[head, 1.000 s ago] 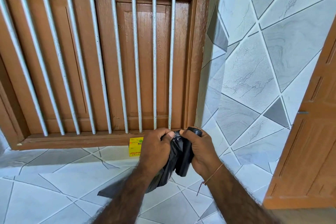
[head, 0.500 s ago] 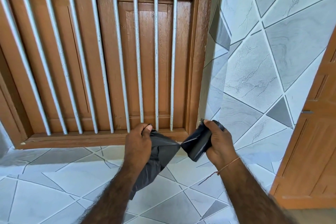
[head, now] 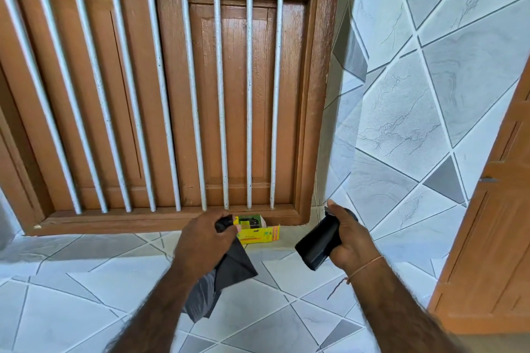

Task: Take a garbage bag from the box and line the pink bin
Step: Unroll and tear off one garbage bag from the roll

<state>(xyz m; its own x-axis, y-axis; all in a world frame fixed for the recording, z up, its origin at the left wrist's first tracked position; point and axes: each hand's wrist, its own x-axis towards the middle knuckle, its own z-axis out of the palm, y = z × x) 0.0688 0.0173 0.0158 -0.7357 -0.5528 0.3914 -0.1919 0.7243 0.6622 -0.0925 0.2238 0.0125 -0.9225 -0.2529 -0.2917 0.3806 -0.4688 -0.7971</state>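
Hands now apart: limp black bag (head: 229,266) in left-hand fingers (head: 229,228), tight black roll (head: 318,241) in right-hand fingers (head: 334,208).

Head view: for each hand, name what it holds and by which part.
Left hand: loose garbage bag, bunched top end. Right hand: roll of bags, around its upper half.

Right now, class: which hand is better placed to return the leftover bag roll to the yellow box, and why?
The right hand: it grips the bag roll, apart from the yellow box. The left hand holds the torn-off garbage bag.
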